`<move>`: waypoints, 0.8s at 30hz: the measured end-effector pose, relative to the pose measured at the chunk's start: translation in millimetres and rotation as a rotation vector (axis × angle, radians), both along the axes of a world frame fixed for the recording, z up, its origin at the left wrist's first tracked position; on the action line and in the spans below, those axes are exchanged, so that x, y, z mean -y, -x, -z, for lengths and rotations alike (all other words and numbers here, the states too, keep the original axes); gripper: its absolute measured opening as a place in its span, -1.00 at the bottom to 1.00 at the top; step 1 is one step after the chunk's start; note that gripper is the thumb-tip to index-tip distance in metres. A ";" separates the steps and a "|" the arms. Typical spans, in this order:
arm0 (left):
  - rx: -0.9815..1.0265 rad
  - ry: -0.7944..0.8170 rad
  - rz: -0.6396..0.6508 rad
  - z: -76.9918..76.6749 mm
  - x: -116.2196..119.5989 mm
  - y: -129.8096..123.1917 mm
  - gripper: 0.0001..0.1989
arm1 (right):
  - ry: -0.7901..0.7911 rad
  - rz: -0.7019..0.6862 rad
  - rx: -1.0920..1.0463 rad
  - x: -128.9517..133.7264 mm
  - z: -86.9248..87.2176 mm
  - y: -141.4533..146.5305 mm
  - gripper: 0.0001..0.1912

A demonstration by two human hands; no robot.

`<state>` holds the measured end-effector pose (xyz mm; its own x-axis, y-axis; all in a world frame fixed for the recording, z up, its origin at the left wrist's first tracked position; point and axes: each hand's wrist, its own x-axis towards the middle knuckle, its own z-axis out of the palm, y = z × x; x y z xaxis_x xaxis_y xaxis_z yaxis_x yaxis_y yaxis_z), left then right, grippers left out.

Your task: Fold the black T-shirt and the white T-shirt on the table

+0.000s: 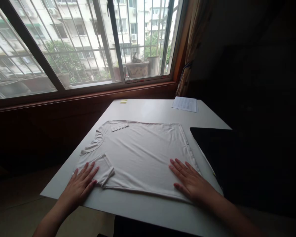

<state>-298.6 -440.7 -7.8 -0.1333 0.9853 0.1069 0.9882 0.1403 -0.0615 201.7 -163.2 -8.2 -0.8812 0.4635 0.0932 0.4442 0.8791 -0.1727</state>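
Left hand (80,185) and right hand (187,181) lie nearest the camera, at the shirt's 8 and 4 o'clock; both are palm down, fingers extended and slightly parted, resting on the cloth and gripping nothing. The white shirt (140,161) lies spread on the table (148,111), collar (101,141) at 10 o'clock and hem (187,148) at 3, with 12 taken as toward the window (115,39). Near sleeve (103,169) and far sleeve (118,125) are laid inward, at 8 and 11 o'clock. The step in hand appears to be flattening. Diagonal creases (145,149) run from about 10 toward 4 o'clock; to clear them, use the left hand as an anchor on the near sleeve and stroke the right outward to the hem with light, even pressure. Do not drag: the thin knit is likely to stretch, and the sleeves may shift. Farther out, a yellow note (123,101) sits between 11 and 12 o'clock and papers (186,104) at about 1, both apart from the cloth.
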 end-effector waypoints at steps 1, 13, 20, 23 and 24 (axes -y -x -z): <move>0.001 0.001 0.009 -3.8 -0.2 -2.6 -0.41 | -0.002 0.007 0.003 0.1 0.2 -2.2 -0.24; 0.140 -0.004 0.209 -26.6 -4.7 -52.6 -0.47 | -0.027 0.018 -0.059 11.4 -20.7 13.1 -0.43; 0.119 -0.097 -0.024 -10.0 2.8 4.1 -0.49 | 0.048 -0.264 -0.218 48.7 -59.1 100.3 -0.62; 0.127 -0.085 -0.062 -6.1 1.3 15.8 -0.48 | 0.107 -0.403 -0.199 68.7 -66.3 145.6 -0.75; 0.128 -0.079 -0.067 -5.5 0.6 17.5 -0.47 | 0.107 -0.442 -0.185 74.9 -66.5 160.2 -0.77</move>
<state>-316.1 -441.3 -2.3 -0.2158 0.9630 0.1611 0.9755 0.2055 0.0783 41.5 -238.0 58.3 -0.9688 0.0646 0.2392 -0.0139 0.9497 -0.3128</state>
